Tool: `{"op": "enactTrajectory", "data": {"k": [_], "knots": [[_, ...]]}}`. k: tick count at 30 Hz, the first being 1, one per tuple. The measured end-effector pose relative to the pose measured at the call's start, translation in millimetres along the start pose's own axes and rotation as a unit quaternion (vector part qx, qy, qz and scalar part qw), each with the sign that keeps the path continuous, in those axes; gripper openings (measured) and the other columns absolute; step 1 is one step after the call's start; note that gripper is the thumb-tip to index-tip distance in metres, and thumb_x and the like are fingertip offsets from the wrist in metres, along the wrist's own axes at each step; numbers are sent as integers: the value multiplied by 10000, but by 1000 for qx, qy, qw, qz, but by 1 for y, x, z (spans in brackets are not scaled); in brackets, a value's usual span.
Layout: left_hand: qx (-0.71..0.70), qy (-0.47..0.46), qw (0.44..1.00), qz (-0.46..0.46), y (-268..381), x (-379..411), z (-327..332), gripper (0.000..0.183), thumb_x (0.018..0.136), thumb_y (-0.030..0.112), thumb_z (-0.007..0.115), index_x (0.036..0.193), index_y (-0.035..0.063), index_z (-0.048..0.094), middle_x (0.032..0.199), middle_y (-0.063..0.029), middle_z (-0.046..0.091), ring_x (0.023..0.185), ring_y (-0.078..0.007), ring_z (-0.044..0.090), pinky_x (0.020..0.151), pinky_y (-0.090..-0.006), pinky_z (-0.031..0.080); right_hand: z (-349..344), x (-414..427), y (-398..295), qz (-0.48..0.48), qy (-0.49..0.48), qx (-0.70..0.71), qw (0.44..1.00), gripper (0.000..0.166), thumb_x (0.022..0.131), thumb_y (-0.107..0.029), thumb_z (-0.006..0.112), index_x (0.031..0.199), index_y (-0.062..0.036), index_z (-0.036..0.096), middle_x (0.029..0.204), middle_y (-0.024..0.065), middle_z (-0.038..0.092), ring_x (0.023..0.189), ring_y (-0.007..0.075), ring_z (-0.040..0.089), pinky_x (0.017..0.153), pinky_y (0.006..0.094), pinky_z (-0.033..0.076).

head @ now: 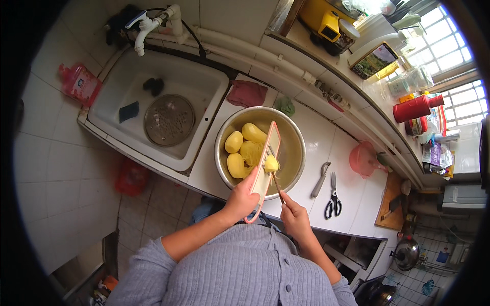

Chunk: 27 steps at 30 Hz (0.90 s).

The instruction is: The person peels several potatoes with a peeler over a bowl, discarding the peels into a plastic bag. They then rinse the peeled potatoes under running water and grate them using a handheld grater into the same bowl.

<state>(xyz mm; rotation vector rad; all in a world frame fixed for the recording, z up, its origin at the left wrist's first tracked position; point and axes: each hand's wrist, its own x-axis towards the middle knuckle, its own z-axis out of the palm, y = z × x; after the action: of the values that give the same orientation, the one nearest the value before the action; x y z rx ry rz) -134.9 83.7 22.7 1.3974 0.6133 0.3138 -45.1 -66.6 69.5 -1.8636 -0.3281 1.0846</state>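
Observation:
My left hand [242,199] grips the lower part of a pink-rimmed handheld grater [262,181], which leans at a slant over a metal basin [296,153]. A thin stick, perhaps a chopstick [276,184], is pinched in my right hand [295,216]. On its far end sits a piece of peeled potato [271,163], against the grater's face. Inside the basin lie several whole peeled potatoes [236,165] and a heap of potato shreds [251,152]. The grater hides part of the basin's inside.
Right of the basin lie a peeler [320,179] and scissors [333,201]; farther right is a pink plastic strainer or scoop [366,160]. Behind the basin are a red cloth [247,93] and a green cloth [285,106]. A sink [214,126] adjoins on the left. A phone [375,60] stands on the ledge.

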Motion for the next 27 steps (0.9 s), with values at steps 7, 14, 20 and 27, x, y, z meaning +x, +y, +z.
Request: {"op": "enactTrajectory", "data": {"k": [7, 14, 20, 27], "knots": [[79, -4, 997, -20, 8, -1, 1, 649, 696, 18, 433, 1333, 32, 311, 1115, -235, 540, 997, -302, 565, 830, -332, 438, 6, 8, 7, -44, 44, 7, 998, 376, 888, -30, 419, 1263, -16, 444, 583, -51, 389, 477, 32, 342, 429, 184, 306], [39, 19, 999, 15, 4, 0, 6, 634, 696, 56, 448, 1322, 58, 345, 1035, -261, 554, 931, -350, 575, 786, -356, 454, 1, 38, -7, -20, 48, 56, 997, 361, 896, -66, 416, 1252, -23, 456, 547, -38, 406, 389, 37, 329, 347, 195, 296], [48, 11, 999, -13, 5, -4, 7, 614, 708, 14, 447, 1314, 24, 345, 1108, -229, 547, 1017, -286, 561, 845, -317, 433, -27, 56, -35, -12, 49, 211, 976, 385, 909, -97, 405, 1289, -34, 381, 523, -19, 363, 328, 52, 293, 295, 190, 256], [-164, 46, 985, 32, 2, 9, 2, 656, 682, -120, 374, 1326, -63, 268, 1246, -134, 463, 1142, -145, 446, 935, -234, 348, -30, -2, -9, 15, -56, 252, 966, 303, 908, -127, 435, 1197, -50, 384, 587, 58, 490, 323, 84, 351, 303, 191, 282]]}}
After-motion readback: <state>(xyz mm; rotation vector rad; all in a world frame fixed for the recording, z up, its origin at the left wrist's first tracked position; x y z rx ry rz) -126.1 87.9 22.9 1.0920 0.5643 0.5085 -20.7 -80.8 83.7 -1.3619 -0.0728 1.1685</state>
